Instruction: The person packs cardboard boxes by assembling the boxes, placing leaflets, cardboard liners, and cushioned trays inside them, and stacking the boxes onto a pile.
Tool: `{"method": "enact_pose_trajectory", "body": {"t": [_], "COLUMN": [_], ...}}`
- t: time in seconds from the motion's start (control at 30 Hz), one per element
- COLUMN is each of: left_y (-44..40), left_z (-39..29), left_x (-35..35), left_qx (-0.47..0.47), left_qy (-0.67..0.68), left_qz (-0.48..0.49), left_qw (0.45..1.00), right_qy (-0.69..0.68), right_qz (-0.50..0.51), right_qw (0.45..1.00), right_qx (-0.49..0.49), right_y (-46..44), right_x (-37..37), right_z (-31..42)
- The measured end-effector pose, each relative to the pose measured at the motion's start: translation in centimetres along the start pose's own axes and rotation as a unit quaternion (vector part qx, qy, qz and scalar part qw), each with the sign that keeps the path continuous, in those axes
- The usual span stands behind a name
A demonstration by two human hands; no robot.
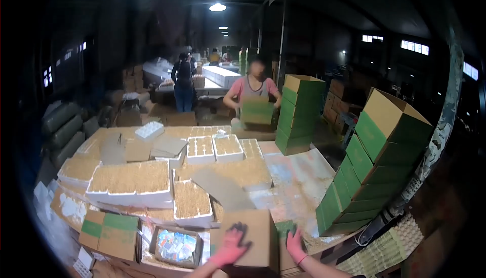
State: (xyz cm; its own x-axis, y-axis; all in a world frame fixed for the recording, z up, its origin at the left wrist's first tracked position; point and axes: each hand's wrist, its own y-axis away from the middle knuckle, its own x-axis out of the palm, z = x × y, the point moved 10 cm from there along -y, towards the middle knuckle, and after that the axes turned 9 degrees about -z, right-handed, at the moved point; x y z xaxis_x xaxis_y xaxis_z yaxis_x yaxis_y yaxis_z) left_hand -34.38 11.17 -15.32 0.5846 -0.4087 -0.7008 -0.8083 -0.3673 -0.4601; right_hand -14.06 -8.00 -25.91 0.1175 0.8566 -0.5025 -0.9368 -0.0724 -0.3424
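A brown cardboard box (253,225) stands at the near edge of the worktable. My left hand (233,247), in a pink glove with dark fingertips, lies flat on the box with its fingers spread. Just right of the box is my right hand (295,246), gloved the same way, its fingers stretched out and nothing visible in them. A green patch of cardboard (285,227) shows between the box and that hand. To the left, an open carton (154,250) contains small colourful packets (177,245).
White trays (195,218) filled with tan, straw-like material cover the left and middle. Green cartons form stacks at right (349,197) and farther back (296,121). Flattened green-brown boxes (114,235) lie left; egg trays (377,250) lie lower right. A co-worker (253,88) holds a green box opposite.
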Motion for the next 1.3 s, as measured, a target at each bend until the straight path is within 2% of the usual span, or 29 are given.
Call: {"method": "enact_pose_trajectory", "body": {"t": [0.03,0.07,0.1,0.13,0.17,0.2,0.23,0.27,0.33,0.4,0.47,0.5,0.53,0.6,0.67,0.7,0.73,0.77,0.8,0.87,0.93,0.97,1.0,1.07,1.1,1.13,1.2,1.27,1.3], "left_y": [0.7,2.4,4.2,6.7,9.1,11.5,14.2,13.9,18.9,24.0,22.6,18.3,14.1,9.5,7.7,7.0,7.0,7.0,6.4,7.0,10.3,9.9,9.3,8.8,8.4,8.5,8.8,8.8,8.8], "left_z": [2.2,4.6,6.0,6.9,7.8,8.7,9.4,8.0,11.9,14.4,14.9,11.9,9.7,7.5,10.5,9.3,7.5,7.2,5.8,9.3,11.8,11.1,10.3,9.9,9.9,9.9,10.0,10.3,10.4], "left_x": [-2.2,-3.2,-3.6,-3.7,-2.2,1.7,5.7,7.5,15.9,11.0,-0.3,-4.4,-6.6,-1.9,0.3,-0.7,-1.0,-0.1,-0.8,1.1,2.4,1.7,0.9,-0.2,-0.6,-0.9,-1.1,-1.2,-1.2], "left_qx": [-0.016,-0.054,-0.052,-0.059,-0.235,-0.326,-0.415,-0.392,-0.467,-0.585,-0.562,-0.535,-0.505,-0.428,-0.272,-0.329,-0.391,-0.381,-0.368,-0.295,-0.394,-0.402,-0.395,-0.38,-0.374,-0.37,-0.365,-0.362,-0.36], "left_qy": [0.103,0.129,0.134,0.134,0.23,0.246,0.259,0.235,0.409,0.394,0.433,0.428,0.426,0.363,0.212,0.198,0.188,0.211,0.208,0.233,0.266,0.267,0.265,0.256,0.256,0.258,0.267,0.277,0.279], "left_qz": [-0.049,-0.073,-0.101,-0.135,-0.129,-0.111,-0.096,-0.04,0.135,0.123,-0.131,-0.169,-0.203,0.014,-0.107,-0.073,-0.043,-0.039,-0.054,-0.065,-0.038,-0.038,-0.041,-0.042,-0.042,-0.042,-0.042,-0.044,-0.042], "left_qw": [0.993,0.988,0.984,0.98,0.935,0.906,0.867,0.888,0.772,0.699,0.692,0.708,0.723,0.827,0.933,0.921,0.9,0.899,0.905,0.924,0.879,0.875,0.878,0.888,0.89,0.891,0.891,0.889,0.889], "right_qy": [0.089,0.173,0.244,0.088,-0.018,-0.132,-0.03,0.038,0.103,0.055,0.038,-0.043,-0.011,0.054,0.055,-0.031,0.045,0.02,0.071,0.009,-0.067,0.011,0.086,0.162,0.092,-0.091,-0.151,0.03,0.0], "right_qz": [0.075,0.156,0.237,0.196,0.218,0.209,0.266,0.272,0.396,0.395,0.458,0.439,0.498,0.592,0.465,0.362,0.272,0.29,0.42,0.452,0.438,0.54,0.628,0.695,0.648,0.61,0.676,0.654,0.602], "right_qw": [0.983,0.933,0.848,0.929,0.961,0.968,0.946,0.894,0.754,0.735,0.698,0.675,0.643,0.583,0.652,0.731,0.793,0.81,0.789,0.799,0.824,0.805,0.762,0.677,0.721,0.776,0.718,0.753,0.788], "right_qx": [-0.14,-0.275,-0.407,-0.302,-0.171,-0.038,-0.181,-0.354,-0.514,-0.548,-0.549,-0.592,-0.582,-0.553,-0.596,-0.577,-0.544,-0.509,-0.443,-0.397,-0.353,-0.244,-0.131,-0.181,-0.229,-0.133,0.063,0.061,0.129], "right_y": [1.0,3.1,5.7,3.8,2.3,1.1,1.5,3.2,8.1,9.4,11.5,13.4,15.2,15.1,7.6,2.4,-1.2,-2.6,-2.8,-2.7,-1.7,0.3,1.7,6.3,8.3,9.8,10.5,11.0,11.9], "right_x": [0.3,0.7,1.1,-0.1,-1.6,-3.3,-3.9,-3.2,-0.1,0.1,-0.1,0.3,1.0,1.7,3.1,2.8,4.0,7.5,12.1,11.6,14.2,20.0,25.6,33.8,44.2,47.7,31.9,32.9,35.6], "right_z": [1.4,1.7,3.5,5.0,11.0,16.9,21.8,24.2,22.5,21.1,21.0,18.5,16.7,16.4,21.1,23.0,21.9,17.5,12.9,18.7,24.7,23.7,21.5,18.7,13.1,14.4,24.1,22.1,19.4]}}
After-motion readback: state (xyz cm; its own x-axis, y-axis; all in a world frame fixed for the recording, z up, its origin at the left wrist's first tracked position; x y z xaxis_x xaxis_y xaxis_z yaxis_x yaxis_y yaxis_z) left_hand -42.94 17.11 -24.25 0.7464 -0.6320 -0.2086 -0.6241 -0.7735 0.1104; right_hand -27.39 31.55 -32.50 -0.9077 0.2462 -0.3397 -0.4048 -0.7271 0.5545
